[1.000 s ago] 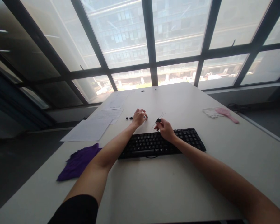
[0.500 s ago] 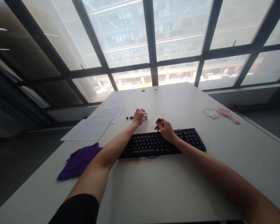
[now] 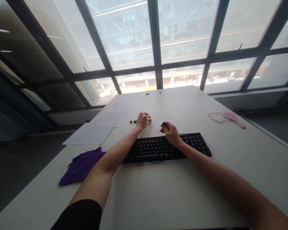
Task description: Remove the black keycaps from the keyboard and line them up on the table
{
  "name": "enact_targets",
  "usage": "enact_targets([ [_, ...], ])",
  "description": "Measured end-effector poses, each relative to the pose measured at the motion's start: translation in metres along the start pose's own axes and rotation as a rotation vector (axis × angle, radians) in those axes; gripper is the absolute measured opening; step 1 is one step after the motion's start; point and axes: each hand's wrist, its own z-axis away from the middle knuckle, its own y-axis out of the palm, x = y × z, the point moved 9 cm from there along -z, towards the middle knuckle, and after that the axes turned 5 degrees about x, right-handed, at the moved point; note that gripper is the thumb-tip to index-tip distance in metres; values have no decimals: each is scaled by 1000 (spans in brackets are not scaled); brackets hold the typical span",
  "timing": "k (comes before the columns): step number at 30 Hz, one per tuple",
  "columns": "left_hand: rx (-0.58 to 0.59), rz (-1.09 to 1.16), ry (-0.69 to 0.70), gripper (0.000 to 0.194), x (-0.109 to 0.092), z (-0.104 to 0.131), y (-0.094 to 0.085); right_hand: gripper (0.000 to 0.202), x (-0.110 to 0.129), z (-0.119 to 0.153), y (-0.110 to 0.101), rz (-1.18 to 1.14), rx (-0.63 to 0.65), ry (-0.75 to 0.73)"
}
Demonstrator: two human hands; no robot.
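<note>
My left hand (image 3: 142, 120) rests on the white table with curved fingers apart, beside small black pieces (image 3: 135, 121) that look like keycaps. A black and white bit (image 3: 149, 120) shows near its fingertips; what lies under the palm is hidden. Between thumb and fingers of my right hand (image 3: 172, 133), a small black square piece (image 3: 163, 124), which looks like a keycap, is pinched. Thin bent wire (image 3: 168, 118) shows around that piece; I cannot tell whether it is attached. Below both hands lies a black keyboard (image 3: 156, 147), partly covered by the right wrist and left forearm.
Purple cloth (image 3: 80, 166) lies by my left forearm. Printed paper sheets (image 3: 91, 131) spread along the left edge. A pink hairbrush-like item (image 3: 232, 118) and a clear plastic bag (image 3: 217, 116) lie at the right. Large windows stand beyond the table (image 3: 177, 191).
The view has shifted very slightly. Both hands stay in nearly the same places, and the right hand keeps its pinch on the black piece.
</note>
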Motion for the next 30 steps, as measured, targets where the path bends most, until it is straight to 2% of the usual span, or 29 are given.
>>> enact_targets([
  [3, 40, 29, 23, 23, -17, 2, -7, 18, -4, -5, -11, -63, -89, 29],
  [6, 117, 113, 79, 24, -48, 15, -10, 16, -8, -10, -21, -91, -114, 76],
  [9, 133, 257, 133, 25, -83, 40, -15, 13, 4, -12, -21, 84, -4, 1],
  [12, 124, 348, 124, 30, -103, 67, -17, 13, 9, -8, -17, 199, 81, -35],
  [17, 102, 461, 98, 32, -111, 92, -15, 16, 6, -4, -7, 283, 166, -26],
  [23, 84, 480, 136, 30, -115, 96, -16, 14, 8, -1, -1, 368, 239, -53],
  [30, 69, 435, 138, 16, -115, 98, -18, 10, 28, 14, 11, 619, 336, -257],
])
